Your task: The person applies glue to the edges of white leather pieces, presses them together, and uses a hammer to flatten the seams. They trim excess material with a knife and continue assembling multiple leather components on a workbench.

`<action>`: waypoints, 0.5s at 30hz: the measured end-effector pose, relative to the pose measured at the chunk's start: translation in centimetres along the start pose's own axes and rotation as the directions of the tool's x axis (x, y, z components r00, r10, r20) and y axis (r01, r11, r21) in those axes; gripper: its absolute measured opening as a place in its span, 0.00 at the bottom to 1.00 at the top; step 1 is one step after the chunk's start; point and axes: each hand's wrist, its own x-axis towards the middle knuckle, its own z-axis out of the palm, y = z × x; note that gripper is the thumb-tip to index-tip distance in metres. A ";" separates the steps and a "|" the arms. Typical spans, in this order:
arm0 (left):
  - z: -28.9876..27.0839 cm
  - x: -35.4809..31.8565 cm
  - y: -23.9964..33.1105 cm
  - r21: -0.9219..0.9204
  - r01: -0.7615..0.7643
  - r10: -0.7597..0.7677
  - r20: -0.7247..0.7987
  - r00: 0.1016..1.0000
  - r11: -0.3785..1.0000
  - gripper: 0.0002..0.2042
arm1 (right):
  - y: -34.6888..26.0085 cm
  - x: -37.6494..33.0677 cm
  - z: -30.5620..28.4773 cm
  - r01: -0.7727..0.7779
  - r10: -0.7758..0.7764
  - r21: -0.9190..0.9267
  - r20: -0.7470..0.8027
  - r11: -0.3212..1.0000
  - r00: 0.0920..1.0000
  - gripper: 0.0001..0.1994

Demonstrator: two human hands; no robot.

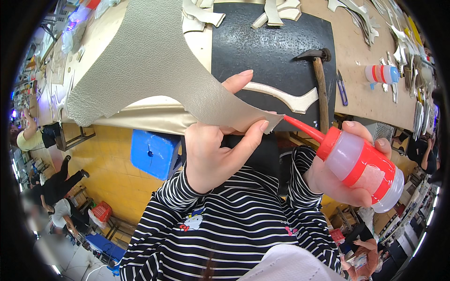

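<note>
A large grey-beige leather piece (150, 61) with a pebbled surface stretches from the upper left to the middle. My left hand (220, 145) is closed on its narrow right end, thumb on top and fingers partly hidden beneath. In my right hand (335, 180) is a squeeze glue bottle (363, 168), translucent with a red band and a long red nozzle. The bottle is tilted, and its nozzle tip meets the edge of the leather's narrow end. Whether glue is coming out is too small to tell. Just beyond the leather lies a curved whitish strip (283, 97).
A black mat (262, 47) covers the table's middle. On it rest a hammer (319, 79) and several cut pieces (274, 13). Right of it are a utility knife (342, 89) and another bottle (382, 74). A blue stool (152, 152) stands below the table edge. Other people are around the room.
</note>
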 end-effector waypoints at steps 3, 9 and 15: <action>0.1 0.0 0.0 0.017 -0.037 0.037 -0.018 0.999 0.999 0.20 | 0.1 0.1 0.1 -0.033 0.034 0.035 -0.023 0.999 0.999 0.43; -0.1 0.1 0.0 0.022 -0.029 0.029 0.005 1.000 0.999 0.21 | 0.7 -0.1 0.7 0.078 -0.079 0.080 0.005 0.994 0.997 0.46; -0.1 0.2 0.2 0.008 0.002 -0.002 0.009 1.000 1.000 0.21 | 0.2 -0.2 0.5 -0.095 0.088 0.197 0.043 0.976 0.995 0.46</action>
